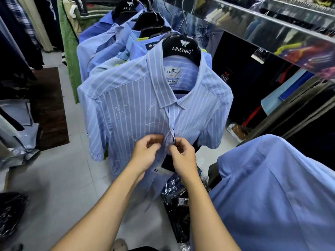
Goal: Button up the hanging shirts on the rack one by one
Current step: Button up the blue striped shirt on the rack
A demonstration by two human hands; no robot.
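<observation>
View: head camera, the only view, looking forward and down.
Striped shirt (137,105): hangs at centre frame on a black hanger (181,48) from the chrome rail (253,24) that runs along the upper right.
Placket (171,124): long axis runs near vertical from the collar down to the hands; closed from the collar down to about chest height, open below the hands as far as can be seen.
Left hand (146,153): lower centre of frame, fingers curled, pinching the shirt's front edge on the frame-left side of the placket.
Right hand (183,156): just beside the left, thumb and fingers pinched together on the frame-right edge, at the dark edging.
Button: hidden by the fingers; whether it is through the hole cannot be told.
Key relation: both hands sit on the placket line, equally near; the unfastened length lies straight below them, toward the bottom of the frame.
Judgement: the next button calls for both hands to shift downward along that axis.
Other shirts (108,44): queued behind, upper left of centre.
Plain blue shirt (272,187): lower right, nearest the camera.
</observation>
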